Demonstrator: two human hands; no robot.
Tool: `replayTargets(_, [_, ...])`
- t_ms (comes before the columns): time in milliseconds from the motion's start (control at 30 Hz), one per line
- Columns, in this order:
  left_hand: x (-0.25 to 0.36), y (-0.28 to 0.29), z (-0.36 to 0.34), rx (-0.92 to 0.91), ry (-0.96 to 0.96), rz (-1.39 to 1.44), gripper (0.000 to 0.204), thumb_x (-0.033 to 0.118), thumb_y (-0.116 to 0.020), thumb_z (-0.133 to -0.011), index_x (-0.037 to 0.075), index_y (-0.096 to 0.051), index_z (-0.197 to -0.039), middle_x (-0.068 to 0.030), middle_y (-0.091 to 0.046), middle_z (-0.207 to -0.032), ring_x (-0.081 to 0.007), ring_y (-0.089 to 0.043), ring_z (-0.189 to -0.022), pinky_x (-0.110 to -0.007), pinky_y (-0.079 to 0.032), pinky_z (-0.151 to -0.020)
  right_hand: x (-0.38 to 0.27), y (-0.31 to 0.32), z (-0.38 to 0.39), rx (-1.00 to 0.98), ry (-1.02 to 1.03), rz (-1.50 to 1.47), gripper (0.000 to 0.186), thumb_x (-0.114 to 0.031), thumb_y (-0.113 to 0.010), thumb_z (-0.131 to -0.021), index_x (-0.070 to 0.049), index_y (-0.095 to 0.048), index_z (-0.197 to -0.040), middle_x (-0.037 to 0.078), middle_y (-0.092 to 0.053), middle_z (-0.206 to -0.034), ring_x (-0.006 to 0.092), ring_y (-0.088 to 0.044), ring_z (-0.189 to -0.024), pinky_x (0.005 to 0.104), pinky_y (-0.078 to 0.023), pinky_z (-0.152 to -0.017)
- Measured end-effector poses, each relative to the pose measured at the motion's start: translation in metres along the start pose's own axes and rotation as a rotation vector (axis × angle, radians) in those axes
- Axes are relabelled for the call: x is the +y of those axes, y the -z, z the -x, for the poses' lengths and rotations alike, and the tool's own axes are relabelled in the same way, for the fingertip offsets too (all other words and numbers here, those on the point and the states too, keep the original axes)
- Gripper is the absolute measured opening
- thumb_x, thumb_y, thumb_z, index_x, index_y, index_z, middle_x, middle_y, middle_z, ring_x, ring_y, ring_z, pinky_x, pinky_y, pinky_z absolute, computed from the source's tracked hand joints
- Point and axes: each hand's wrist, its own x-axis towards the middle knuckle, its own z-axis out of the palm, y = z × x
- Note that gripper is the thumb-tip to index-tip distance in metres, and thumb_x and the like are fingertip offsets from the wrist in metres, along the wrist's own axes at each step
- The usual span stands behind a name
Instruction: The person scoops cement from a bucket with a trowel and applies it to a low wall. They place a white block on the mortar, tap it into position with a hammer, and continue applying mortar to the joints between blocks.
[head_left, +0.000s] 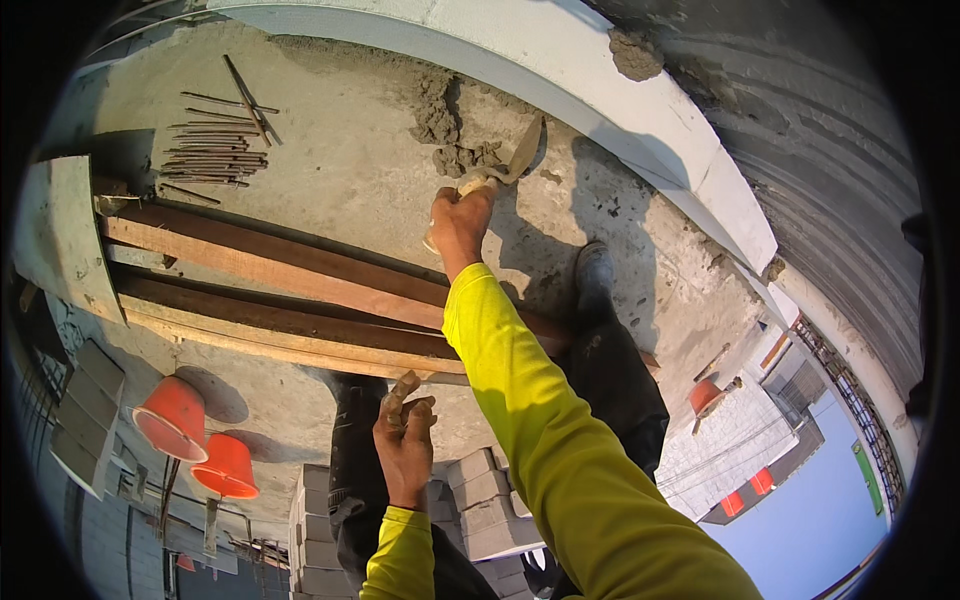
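My right hand [462,222] is closed around the pale, mortar-smeared handle of a pointing trowel [526,150]. The blade points away from me, just above the concrete floor. Beside it lies a clump of wet grey mortar [465,158], with a bigger patch of mortar [435,110] farther off. Beyond the trowel runs a low wall of white blocks [560,60]. My left hand [405,440] hangs in front of my left leg, palm partly up. Its fingers are loosely bent and apart, with nothing visible in them.
Long wooden beams [290,275] cross the floor before my legs. Several short rusty rods [215,155] lie at the far left. Orange buckets [172,418] stand at the left, grey blocks [485,495] behind me. A mortar lump [635,55] sits on the wall's top.
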Motion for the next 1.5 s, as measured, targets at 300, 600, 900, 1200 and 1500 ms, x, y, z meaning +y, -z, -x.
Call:
replayTargets(300, [0.0, 0.001, -0.001, 0.003, -0.028, -0.014, 0.043, 0.015, -0.056, -0.095, 0.0, -0.057, -0.135, -0.0162, -0.061, -0.13, -0.0231, -0.067, -0.103, -0.032, -0.057, -0.081, 0.076, 0.091, 0.002, -0.086, 0.339, -0.007, 0.045, -0.012, -0.059, -0.09, 0.004, -0.048, -0.13, 0.014, -0.064, -0.103, 0.0208, -0.059, -0.091, 0.0342, -0.049, -0.081])
replayTargets(600, [-0.008, -0.001, 0.001, 0.012, 0.01, -0.009, 0.044, 0.017, -0.057, -0.095, 0.0, -0.058, -0.135, -0.0158, -0.061, -0.129, -0.0233, -0.066, -0.104, -0.034, -0.056, -0.084, 0.06, 0.169, -0.087, -0.852, 0.336, 0.741, 0.046, -0.021, -0.068, -0.089, 0.004, -0.059, -0.126, 0.01, -0.064, -0.086, 0.0151, -0.059, -0.075, 0.0303, -0.049, -0.067])
replayTargets(900, [-0.013, -0.009, 0.002, 0.029, -0.025, 0.02, 0.039, 0.016, -0.058, -0.098, -0.003, -0.057, -0.132, -0.0138, -0.061, -0.127, -0.0193, -0.066, -0.099, -0.029, -0.054, -0.082, -0.059, 0.092, -0.108, -0.537, 0.549, 0.673, 0.06, -0.027, -0.069, -0.082, 0.009, -0.058, -0.13, 0.023, -0.07, -0.089, 0.0276, -0.068, -0.074, 0.0367, -0.053, -0.075])
replayTargets(1200, [-0.015, -0.008, 0.003, 0.034, -0.039, 0.004, 0.036, 0.01, -0.057, -0.097, -0.002, -0.058, -0.131, -0.0118, -0.061, -0.124, -0.0174, -0.066, -0.096, -0.028, -0.054, -0.078, -0.059, 0.092, -0.087, -0.538, 0.5, 0.5, 0.064, -0.026, -0.07, -0.084, 0.01, -0.054, -0.134, 0.02, -0.069, -0.09, 0.0211, -0.065, -0.073, 0.034, -0.054, -0.071])
replayTargets(1500, [-0.012, -0.019, -0.002, 0.041, -0.067, -0.011, 0.039, 0.015, -0.06, -0.095, -0.001, -0.06, -0.13, -0.013, -0.064, -0.119, -0.0166, -0.066, -0.094, -0.029, -0.057, -0.077, -0.127, 0.231, 0.014, -0.516, 0.664, 0.182, 0.038, -0.01, -0.074, -0.084, 0.005, -0.059, -0.115, 0.01, -0.065, -0.094, 0.0168, -0.063, -0.079, 0.03, -0.052, -0.068])
